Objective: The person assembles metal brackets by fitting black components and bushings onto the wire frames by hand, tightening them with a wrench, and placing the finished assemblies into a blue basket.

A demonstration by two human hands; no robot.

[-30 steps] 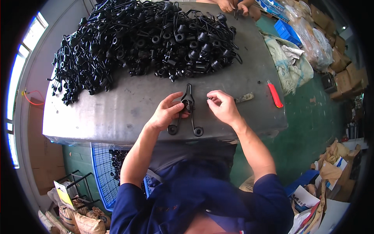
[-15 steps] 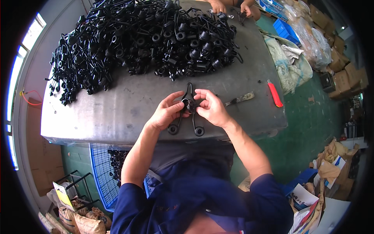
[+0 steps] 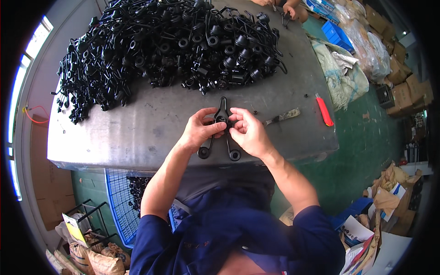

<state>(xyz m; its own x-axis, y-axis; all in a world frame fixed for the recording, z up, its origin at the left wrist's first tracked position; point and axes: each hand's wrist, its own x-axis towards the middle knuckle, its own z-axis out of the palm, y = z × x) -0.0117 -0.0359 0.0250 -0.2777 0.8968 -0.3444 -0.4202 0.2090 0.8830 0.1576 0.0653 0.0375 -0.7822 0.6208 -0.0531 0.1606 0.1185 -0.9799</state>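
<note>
A black three-legged part (image 3: pixel 222 107) lies between my hands near the table's front edge. One narrow loop points away from me, and two legs ending in round rings point toward me. With its thumb across the central hub, my left hand (image 3: pixel 200 130) is closed on the part's left side. The fingers of my right hand (image 3: pixel 250 133) pinch at the hub's right side; whether they hold a separate small piece is hidden. A large heap of similar black parts (image 3: pixel 183 46) covers the far side of the table.
The grey table (image 3: pixel 128 142) holds a red-handled cutter (image 3: pixel 323 110), a worn flat strip (image 3: pixel 284 115) and small black bits. Another person's hands (image 3: pixel 288 10) work at the far edge. A blue basket (image 3: pixel 120 206) stands below at left; a white sack (image 3: pixel 341 75) is at right.
My left thumb has slid right over the hub, covering more of it. My right fingers have shifted slightly at the hub's side. The other person's hands have drawn a little farther back.
</note>
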